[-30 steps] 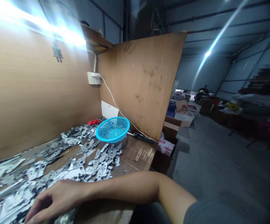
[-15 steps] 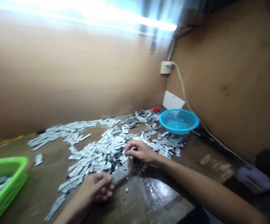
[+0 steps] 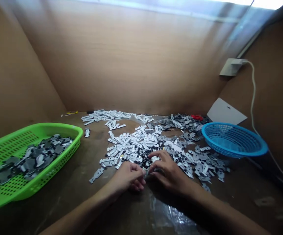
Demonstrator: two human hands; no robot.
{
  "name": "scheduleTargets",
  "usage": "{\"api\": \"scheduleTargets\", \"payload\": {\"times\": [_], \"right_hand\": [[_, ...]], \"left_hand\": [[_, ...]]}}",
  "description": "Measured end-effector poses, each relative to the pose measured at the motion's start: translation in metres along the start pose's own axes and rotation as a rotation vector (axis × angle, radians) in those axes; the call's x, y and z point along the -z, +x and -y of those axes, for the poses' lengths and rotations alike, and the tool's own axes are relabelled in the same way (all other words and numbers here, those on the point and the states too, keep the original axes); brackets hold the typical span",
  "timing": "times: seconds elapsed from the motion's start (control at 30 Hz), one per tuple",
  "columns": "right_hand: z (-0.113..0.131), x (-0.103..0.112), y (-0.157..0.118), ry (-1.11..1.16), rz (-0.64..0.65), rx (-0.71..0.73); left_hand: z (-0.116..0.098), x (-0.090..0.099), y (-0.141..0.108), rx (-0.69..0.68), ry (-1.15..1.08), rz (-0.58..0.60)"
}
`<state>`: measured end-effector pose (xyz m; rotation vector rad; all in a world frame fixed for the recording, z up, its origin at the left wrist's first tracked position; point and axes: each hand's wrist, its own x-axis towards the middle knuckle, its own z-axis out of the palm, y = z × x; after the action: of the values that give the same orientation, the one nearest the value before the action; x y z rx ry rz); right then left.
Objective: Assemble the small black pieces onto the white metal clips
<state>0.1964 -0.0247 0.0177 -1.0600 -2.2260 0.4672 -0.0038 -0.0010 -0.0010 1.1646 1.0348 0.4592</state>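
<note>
Working left hand (image 3: 128, 178) and right hand (image 3: 168, 171) among scattered metal brackets (image 3: 141, 143)

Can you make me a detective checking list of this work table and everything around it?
Surface: brown wooden workbench, with shiny plastic at the front.
Job's things: small silver-and-black metal pieces spread out; more sit in a green plastic basket.
Clutter: white card, red object, yellow strip, blue round basket.
Hands: left hand curled at the pile's front; right hand with fingers on the pieces.
Cables: white cable running from a wall socket.
Surroundings: brown wooden panels around the bench.
</note>
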Motion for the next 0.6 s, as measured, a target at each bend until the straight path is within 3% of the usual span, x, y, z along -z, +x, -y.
{"api": "scheduleTargets", "payload": {"times": [0.33,0.6], "right_hand": [[-0.0009,-0.0092,0.0001,-0.062,0.026,0.028],[-0.0008,-0.0095,-0.0011,-0.082,0.007,0.036]], "left_hand": [[-0.0097,-0.003,-0.0028,0.038,0.018,-0.016],[-0.0045,-0.0017,-0.0007,0.018,0.004,-0.006]]}}
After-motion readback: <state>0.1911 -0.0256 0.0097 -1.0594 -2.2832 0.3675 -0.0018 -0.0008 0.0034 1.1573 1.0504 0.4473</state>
